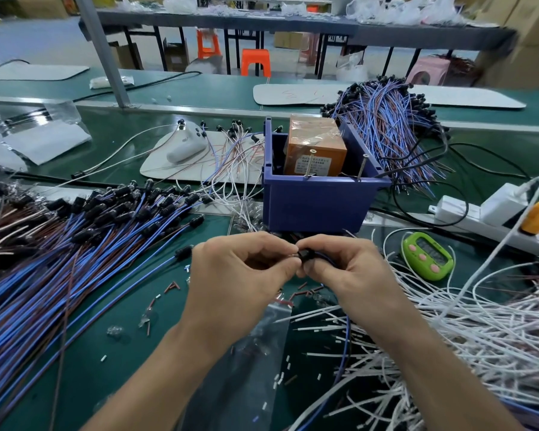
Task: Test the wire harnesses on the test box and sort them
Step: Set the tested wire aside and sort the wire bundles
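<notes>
The left hand (240,269) and right hand (346,269) pinch one small black plug (302,255), readying it. Next it likely must touch the far orange box (315,150).

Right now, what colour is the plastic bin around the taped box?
Dark blue; the plastic bin shows best in head view.

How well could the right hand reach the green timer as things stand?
Probably yes, once freed. The right hand pinches a black connector with the left hand, so it is busy. The green timer lies uncovered just beyond it, with only loose white wires nearby.
</notes>
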